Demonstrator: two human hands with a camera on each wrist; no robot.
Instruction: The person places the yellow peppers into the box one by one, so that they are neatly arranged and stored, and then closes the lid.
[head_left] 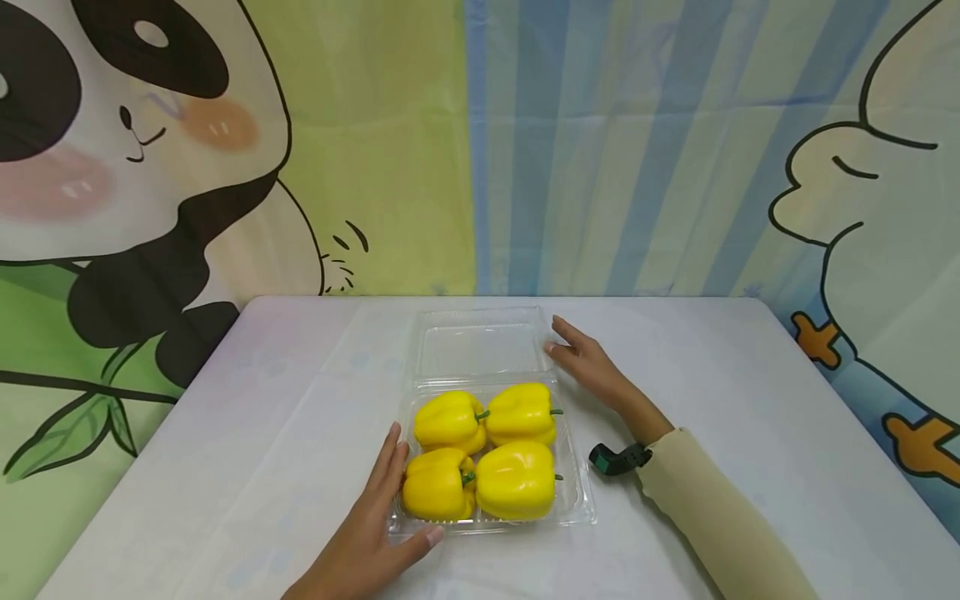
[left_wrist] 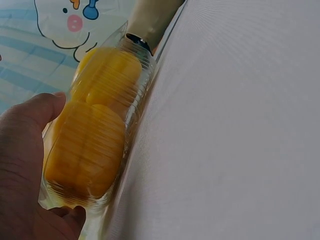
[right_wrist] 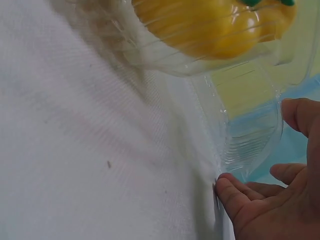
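Note:
Several yellow bell peppers (head_left: 516,480) with green stems fill a clear plastic clamshell box (head_left: 577,504) on the table. Its lid (head_left: 480,348) is folded back, away from the person. My left hand (head_left: 366,529) lies along the near left corner of the box, fingers by the left side and thumb over the front rim. In the left wrist view, thumb and fingertips stand at the ribbed wall of the box (left_wrist: 102,200). My right hand (head_left: 596,371) is beside the lid's right edge with extended fingers. The right wrist view shows its thumb and fingertips at the edge of the lid (right_wrist: 250,135).
A white cloth covers the table (head_left: 720,367). A black band with a small device (head_left: 621,459) is worn on the right wrist. Behind the table hangs a printed backdrop (head_left: 390,125) with cartoon animals and stripes.

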